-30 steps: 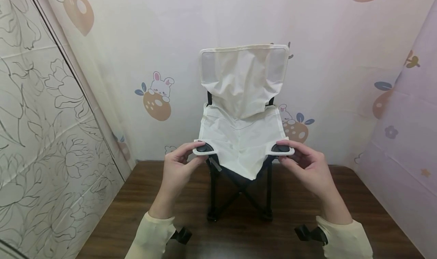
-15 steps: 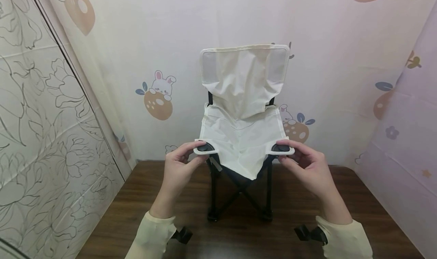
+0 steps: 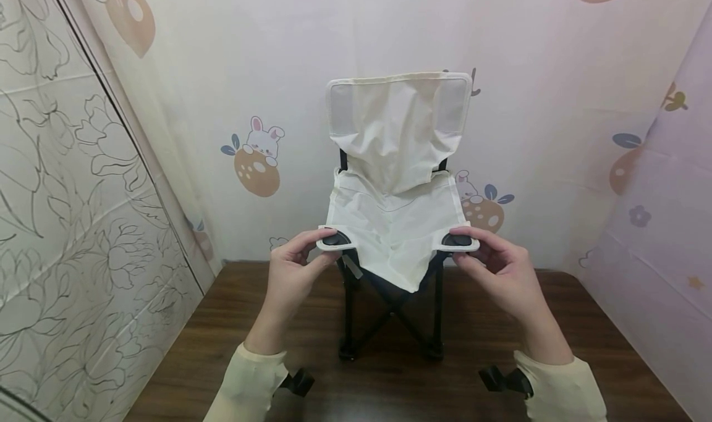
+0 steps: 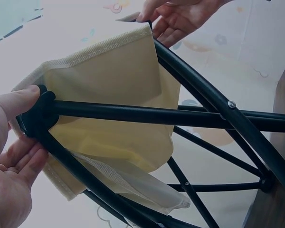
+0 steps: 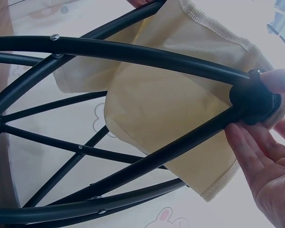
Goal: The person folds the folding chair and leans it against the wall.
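Note:
A small folding chair (image 3: 389, 206) with white fabric and black tube legs stands unfolded, its seat facing me. My left hand (image 3: 292, 274) pinches the seat's front left corner, thumb and fingers around the black plastic joint (image 4: 38, 111) there. At the front right corner, my right hand (image 3: 503, 277) grips the matching black joint (image 5: 254, 97) the same way. Below, the black legs (image 3: 392, 314) cross in an X. The seat fabric (image 5: 166, 99) sags between the corners, its front edge dipping in the middle. The backrest (image 3: 397, 116) rises upright behind.
The chair's feet stand on a dark brown wooden tabletop (image 3: 250, 323). Right behind it hangs a curtain (image 3: 278, 57) printed with rabbits and carrots. A flower-patterned panel (image 3: 72, 181) borders the left side. Each wrist bears a black camera strap (image 3: 297, 383).

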Motion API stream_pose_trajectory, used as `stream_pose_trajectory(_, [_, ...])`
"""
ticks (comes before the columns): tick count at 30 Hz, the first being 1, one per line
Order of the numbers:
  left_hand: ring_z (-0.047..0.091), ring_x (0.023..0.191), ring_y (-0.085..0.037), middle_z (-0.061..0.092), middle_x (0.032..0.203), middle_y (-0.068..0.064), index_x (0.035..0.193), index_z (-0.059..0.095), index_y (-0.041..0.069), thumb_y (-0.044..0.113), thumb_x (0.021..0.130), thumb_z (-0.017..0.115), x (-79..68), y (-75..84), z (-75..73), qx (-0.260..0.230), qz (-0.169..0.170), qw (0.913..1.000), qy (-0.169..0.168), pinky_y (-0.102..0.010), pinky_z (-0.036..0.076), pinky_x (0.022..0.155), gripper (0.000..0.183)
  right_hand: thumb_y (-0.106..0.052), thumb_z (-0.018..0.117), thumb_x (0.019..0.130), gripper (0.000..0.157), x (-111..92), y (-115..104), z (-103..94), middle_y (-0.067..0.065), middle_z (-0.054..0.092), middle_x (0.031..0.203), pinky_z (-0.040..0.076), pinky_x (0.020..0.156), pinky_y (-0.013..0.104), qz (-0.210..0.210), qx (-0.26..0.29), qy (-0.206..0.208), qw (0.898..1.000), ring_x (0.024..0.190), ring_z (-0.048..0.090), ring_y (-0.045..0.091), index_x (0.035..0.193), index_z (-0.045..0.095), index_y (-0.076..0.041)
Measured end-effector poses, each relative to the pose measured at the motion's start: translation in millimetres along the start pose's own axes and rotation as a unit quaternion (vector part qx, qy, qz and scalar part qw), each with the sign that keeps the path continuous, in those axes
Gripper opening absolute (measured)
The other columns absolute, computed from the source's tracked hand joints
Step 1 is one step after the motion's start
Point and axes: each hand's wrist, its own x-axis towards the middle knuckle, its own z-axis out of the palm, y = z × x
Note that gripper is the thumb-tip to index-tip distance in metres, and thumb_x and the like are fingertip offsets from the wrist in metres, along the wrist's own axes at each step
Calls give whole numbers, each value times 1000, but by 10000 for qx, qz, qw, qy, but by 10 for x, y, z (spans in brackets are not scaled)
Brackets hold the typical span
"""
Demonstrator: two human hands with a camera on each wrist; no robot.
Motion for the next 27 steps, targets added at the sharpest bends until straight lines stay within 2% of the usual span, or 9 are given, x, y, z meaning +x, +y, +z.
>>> stream_pose_trajectory(12, [73,124,-26,76,127,-18,124,79,-1,-10,93,82,15,11,9,63,12,10000,45,-32,63,93,33,19,69,96,42,17,4,8,5,75,120,61,81,19,-77,198,-23,9998,94,71,13,137,67,8])
stream_pose_trajectory(27, [72,125,-28,76,129,-16,125,79,-1,-9,92,82,6,38,27,-2,-59,9999,83,-33,63,95,34,18,70,96,41,24,1,17,6,75,120,61,80,19,-81,246,-17,9997,93,70,13,136,68,8])
